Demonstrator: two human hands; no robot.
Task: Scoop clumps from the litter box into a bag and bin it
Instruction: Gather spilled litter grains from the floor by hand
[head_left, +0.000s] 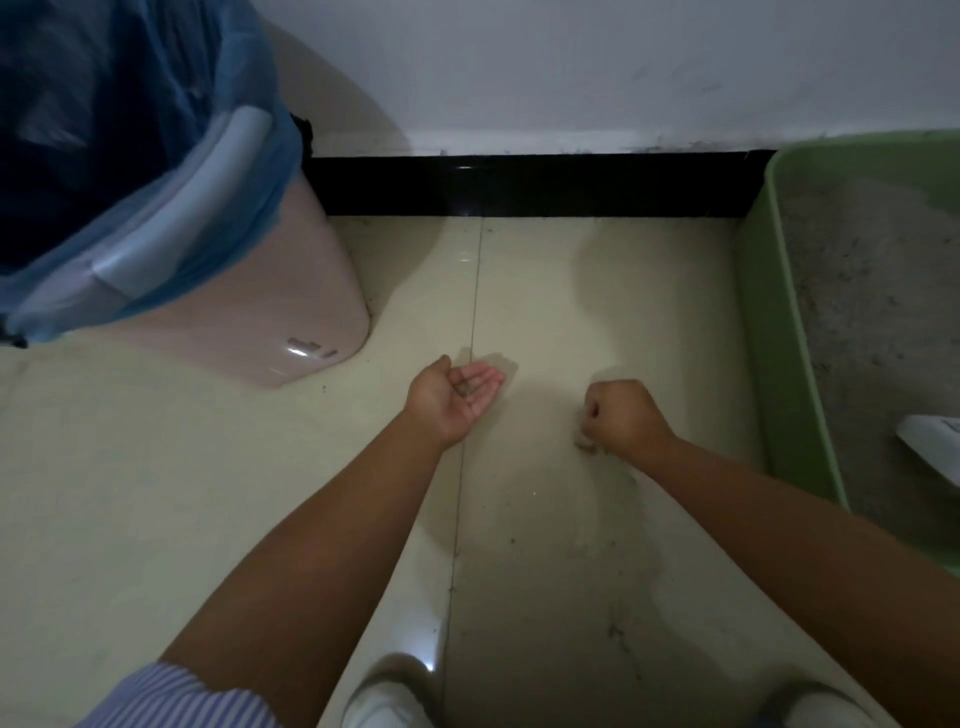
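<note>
My left hand (457, 397) lay cupped, grip relaxed, cradling litter grains (466, 388); my right hand (621, 418) pinched spilled bits off the floor (545, 312). Light, crumbly stuff, best nipped by fingertips. Litter box (779, 332) right, bagged bin (249, 291) left.

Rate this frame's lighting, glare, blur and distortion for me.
Head view: dim, flat light; soft shadows on the floor near both hands; small glare spots on the pink bin and by the shoe; wide-angle bending at the green litter box; right hand slightly blurred, left hand sharper.
</note>
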